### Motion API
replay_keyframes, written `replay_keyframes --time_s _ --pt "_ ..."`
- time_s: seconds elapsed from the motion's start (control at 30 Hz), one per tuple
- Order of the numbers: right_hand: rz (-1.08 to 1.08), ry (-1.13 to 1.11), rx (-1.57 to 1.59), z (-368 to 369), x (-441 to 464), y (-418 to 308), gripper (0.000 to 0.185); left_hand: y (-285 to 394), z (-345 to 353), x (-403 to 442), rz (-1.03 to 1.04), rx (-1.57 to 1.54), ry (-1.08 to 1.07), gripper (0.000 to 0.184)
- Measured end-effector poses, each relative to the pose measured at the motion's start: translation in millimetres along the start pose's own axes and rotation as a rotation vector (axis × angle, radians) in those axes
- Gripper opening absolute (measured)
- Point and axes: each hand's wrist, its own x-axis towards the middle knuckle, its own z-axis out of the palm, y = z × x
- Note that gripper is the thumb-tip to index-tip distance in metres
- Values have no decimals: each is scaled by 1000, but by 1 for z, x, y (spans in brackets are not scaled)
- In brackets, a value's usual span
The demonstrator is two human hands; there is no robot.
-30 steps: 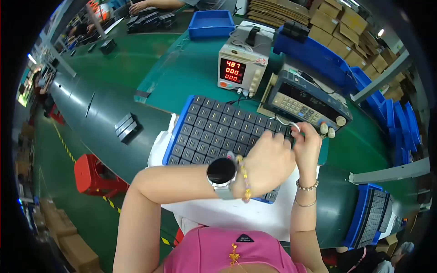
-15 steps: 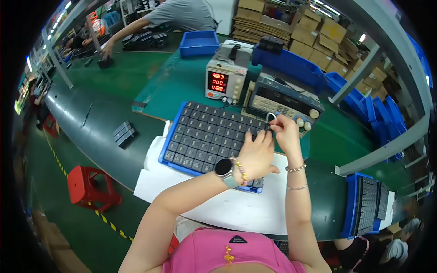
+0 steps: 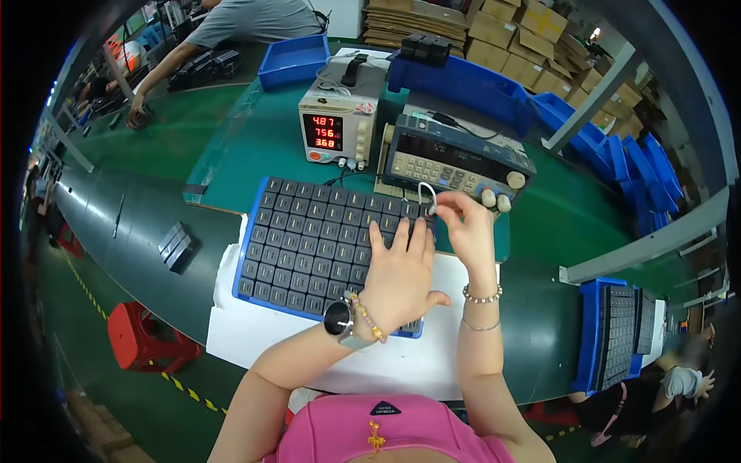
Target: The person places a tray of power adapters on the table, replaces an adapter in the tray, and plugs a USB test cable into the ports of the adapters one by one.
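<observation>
Mid-frame, the bare left hand [image 3: 397,278] lies palm-down, fingers spread upward, thumb out right; right of centre, the bare right hand [image 3: 469,230] pinches, its forearm [image 3: 479,347] near vertical.

Head view: wide, facing forward and down, near above worktable [image 3: 532,339].

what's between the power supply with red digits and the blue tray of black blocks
A strip of green mat with black cable lying on it separates the power supply from the blue tray, as the head view shows.
</observation>
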Motion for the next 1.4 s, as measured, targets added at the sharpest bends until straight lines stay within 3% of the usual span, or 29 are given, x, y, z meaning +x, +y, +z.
replay_keyframes --time_s 0.2,0.47,0.67,0.73,0.77,0.93,1.1,1.4 --pt "-184 -59 -134 3 4 -3 10 -6 -1 3 8 -110 38 89" --pt "-246 -45 -197 5 8 -9 8 -12 -3 4 4 -204 95 83" --pt "-236 63 -108 10 2 -1 9 -11 -3 6 4 -177 98 82" --pt "-279 217 159 -1 5 -23 8 -10 -6 6 2 -142 77 79" --pt "-163 224 116 -9 10 -40 6 -10 -6 6 -2 -146 59 81" --pt "-35 -29 109 9 23 -14 8 -14 -4 3 22 -127 52 88" --pt "43 9 159 31 9 2 10 -15 -13 -11 15 -136 -10 93" --pt "-246 20 -48 32 8 -7 12 -32 -13 -10 3 -150 -54 101"
